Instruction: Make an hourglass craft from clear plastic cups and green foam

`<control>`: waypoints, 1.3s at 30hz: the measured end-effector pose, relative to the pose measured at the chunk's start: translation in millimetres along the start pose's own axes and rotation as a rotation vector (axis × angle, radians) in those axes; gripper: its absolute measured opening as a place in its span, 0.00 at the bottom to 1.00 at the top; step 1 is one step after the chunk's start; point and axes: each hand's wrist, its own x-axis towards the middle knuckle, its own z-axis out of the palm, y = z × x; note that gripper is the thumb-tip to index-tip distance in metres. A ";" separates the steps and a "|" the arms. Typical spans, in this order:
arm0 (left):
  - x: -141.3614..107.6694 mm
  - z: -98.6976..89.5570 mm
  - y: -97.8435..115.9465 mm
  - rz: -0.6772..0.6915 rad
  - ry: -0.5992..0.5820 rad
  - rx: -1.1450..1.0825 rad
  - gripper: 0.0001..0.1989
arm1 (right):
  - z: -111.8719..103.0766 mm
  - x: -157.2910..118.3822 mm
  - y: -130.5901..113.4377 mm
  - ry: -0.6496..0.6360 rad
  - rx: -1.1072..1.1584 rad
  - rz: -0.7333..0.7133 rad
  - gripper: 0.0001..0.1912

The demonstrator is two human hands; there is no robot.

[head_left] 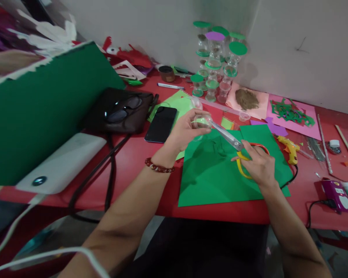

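While the left hand [183, 129] has its grip pinched on a clear cup [202, 122], maybe to keep it still, the right hand [258, 165] clasps the scissors [231, 139] by their handles.

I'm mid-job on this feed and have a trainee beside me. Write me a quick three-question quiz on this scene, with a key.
1. Which hand holds the scissors, and which the clear plastic cup?
2. True or false: the glasses lie on the dark brown bag.
3. What is heaped on the peach sheet?
a) green paper shreds
b) brown sand-like material
c) glue sticks

Key:
1. Right hand, scissors; left hand, cup.
2. True.
3. b
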 end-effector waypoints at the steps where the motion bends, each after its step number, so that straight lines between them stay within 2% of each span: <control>1: 0.6 -1.8 1.4 0.001 -0.018 -0.025 0.25 | 0.1 -0.2 -0.5 -0.004 0.014 0.001 0.16; 5: 2.5 -5.0 1.9 0.030 -0.051 -0.124 0.28 | 0.5 -0.9 -2.9 -0.005 0.076 0.020 0.16; 9: 2.6 -4.9 -1.6 0.045 -0.050 -0.182 0.26 | 0.3 -0.9 -5.6 0.017 0.093 0.036 0.15; 15: 0.3 -6.3 0.2 -0.042 -0.041 -0.245 0.29 | 2.9 -1.6 -5.7 0.015 0.106 0.027 0.15; 20: -0.6 -5.0 0.5 -0.084 -0.063 -0.330 0.25 | 4.2 -0.2 -6.7 0.047 0.056 0.068 0.17; 27: -2.3 0.1 2.6 -0.108 -0.035 -0.323 0.23 | 0.3 2.7 -12.6 0.090 0.051 0.115 0.19; 34: -2.2 0.4 2.1 -0.015 -0.017 -0.274 0.22 | 1.7 1.2 -11.1 0.092 -0.029 0.107 0.18; 39: -3.9 1.3 4.6 -0.064 0.011 -0.249 0.20 | 0.3 0.2 -7.7 0.091 -0.064 0.060 0.18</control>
